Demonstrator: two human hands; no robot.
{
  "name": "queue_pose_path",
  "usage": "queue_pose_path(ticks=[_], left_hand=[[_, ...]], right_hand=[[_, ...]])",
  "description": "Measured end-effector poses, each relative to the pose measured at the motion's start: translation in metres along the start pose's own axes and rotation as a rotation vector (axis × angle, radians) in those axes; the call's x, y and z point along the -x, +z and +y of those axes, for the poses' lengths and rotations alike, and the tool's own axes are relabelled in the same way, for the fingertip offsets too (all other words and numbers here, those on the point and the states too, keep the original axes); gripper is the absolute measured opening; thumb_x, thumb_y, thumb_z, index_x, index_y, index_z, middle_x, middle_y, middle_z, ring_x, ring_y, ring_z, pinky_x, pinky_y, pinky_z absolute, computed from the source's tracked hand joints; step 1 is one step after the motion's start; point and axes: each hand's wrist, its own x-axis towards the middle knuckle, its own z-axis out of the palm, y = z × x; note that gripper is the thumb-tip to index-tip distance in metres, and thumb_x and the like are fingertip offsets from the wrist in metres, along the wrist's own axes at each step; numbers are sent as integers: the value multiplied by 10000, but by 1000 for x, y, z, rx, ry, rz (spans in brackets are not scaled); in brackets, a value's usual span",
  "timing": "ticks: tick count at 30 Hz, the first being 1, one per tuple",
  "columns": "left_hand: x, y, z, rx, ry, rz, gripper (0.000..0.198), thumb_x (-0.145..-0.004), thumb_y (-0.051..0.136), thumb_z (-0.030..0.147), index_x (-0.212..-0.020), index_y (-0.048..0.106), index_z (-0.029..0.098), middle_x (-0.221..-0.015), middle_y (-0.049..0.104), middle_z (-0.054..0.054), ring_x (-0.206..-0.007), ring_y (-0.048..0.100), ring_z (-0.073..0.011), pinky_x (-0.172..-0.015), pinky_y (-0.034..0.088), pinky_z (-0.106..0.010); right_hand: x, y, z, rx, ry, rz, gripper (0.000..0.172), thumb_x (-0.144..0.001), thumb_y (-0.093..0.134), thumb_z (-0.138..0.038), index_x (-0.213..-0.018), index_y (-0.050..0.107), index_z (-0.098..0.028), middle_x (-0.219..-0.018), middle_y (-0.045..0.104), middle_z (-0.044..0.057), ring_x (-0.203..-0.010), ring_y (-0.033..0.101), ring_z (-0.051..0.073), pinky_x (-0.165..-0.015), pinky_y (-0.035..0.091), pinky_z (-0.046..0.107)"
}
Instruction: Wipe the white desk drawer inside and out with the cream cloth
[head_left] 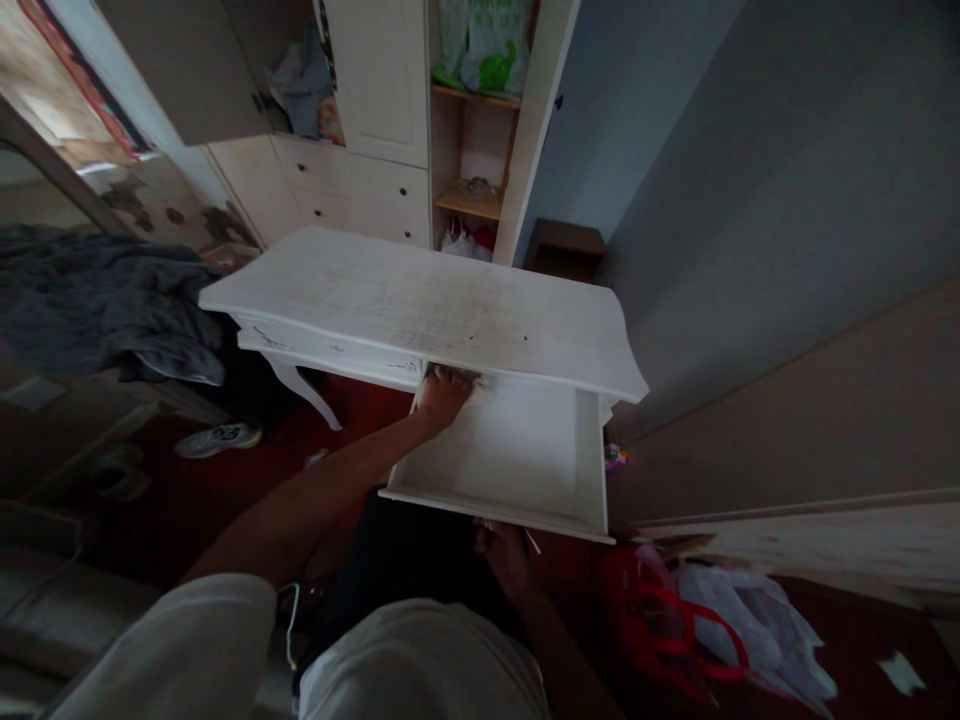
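A white drawer [517,450] is pulled out from a white table [360,280] with a curved top and legs. Inside its back left corner is my left hand [448,392], closed over a pale, crumpled cloth [478,390] that is mostly covered by the fingers. My right hand [504,552] is at the outside of the drawer front, low and near its middle, with fingers curled against it. The exact part those fingers grip is hidden. Dark smudges mark the tabletop above the drawer.
Behind the table stands a white wardrobe [382,90] with open shelves holding plastic bags [487,50]. Dark clothing [112,300] is heaped at left, above a shoe [219,438]. A red bag [645,610] and a white plastic bag [750,620] lie at lower right by the wall.
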Motion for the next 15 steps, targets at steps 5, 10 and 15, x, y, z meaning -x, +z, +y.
queue_pose_path(ticks=[5, 10, 15], left_hand=[[37, -13, -9, 77, 183, -316, 564, -734, 667, 190, -1293, 591, 186, -1172, 678, -182, -1058, 636, -367, -841, 491, -449], [81, -20, -21, 469, 311, -370, 458, -683, 617, 132, -1127, 675, 229, -1151, 714, -54, -1052, 656, -247, -899, 499, -323], [137, -21, -24, 803, 122, -67, 554, -687, 543, 95, -1227, 616, 193, -1235, 681, -50, -1061, 643, -208, -939, 504, -321]], right_hand=[[0, 0, 3, -66, 25, 16, 195, -616, 824, -293, -757, 721, -206, -744, 738, 10, -528, 555, 115, -492, 445, 242], [-2, -3, 5, -79, 27, -1, 185, -644, 812, -313, -763, 719, -206, -756, 738, 11, -530, 548, 113, -503, 453, 249], [-4, -6, 5, -72, 38, -23, 189, -642, 809, -304, -774, 717, -205, -761, 738, 12, -529, 555, 117, -508, 452, 255]])
